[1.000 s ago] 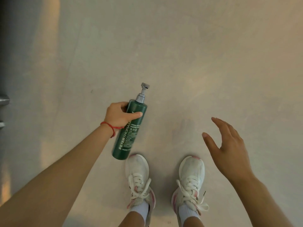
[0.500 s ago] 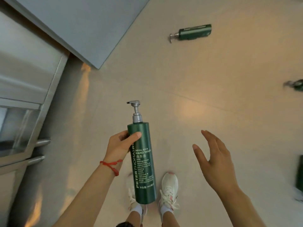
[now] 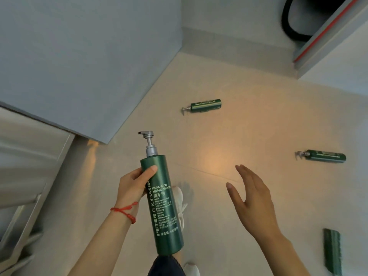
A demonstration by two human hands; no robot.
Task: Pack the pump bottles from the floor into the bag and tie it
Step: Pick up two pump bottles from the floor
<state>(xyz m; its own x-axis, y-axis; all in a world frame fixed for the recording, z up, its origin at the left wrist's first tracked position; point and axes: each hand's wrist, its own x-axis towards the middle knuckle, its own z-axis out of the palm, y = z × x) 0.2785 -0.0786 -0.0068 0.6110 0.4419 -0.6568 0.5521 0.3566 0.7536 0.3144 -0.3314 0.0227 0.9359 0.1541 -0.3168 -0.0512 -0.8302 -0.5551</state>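
My left hand (image 3: 133,186), with a red string at the wrist, grips a tall green pump bottle (image 3: 162,204) upright near its shoulder, silver pump on top. My right hand (image 3: 253,198) hovers open to the right of it, fingers spread, holding nothing. On the beige floor lie other green pump bottles: one far ahead (image 3: 204,105), one at the right (image 3: 323,155), and a blurred one at the lower right edge (image 3: 332,253). No bag is in view.
A grey wall panel (image 3: 89,62) fills the upper left, with a metal-framed door or cabinet (image 3: 25,176) at the left edge. A grey unit with a red stripe (image 3: 326,34) and a black hose stands at the upper right. My white shoes (image 3: 180,204) are below.
The view has tilted up and forward, bringing more floor, the far wall and the scattered bottles into sight. My left hand has kept the bottle upright; my right hand stays open.
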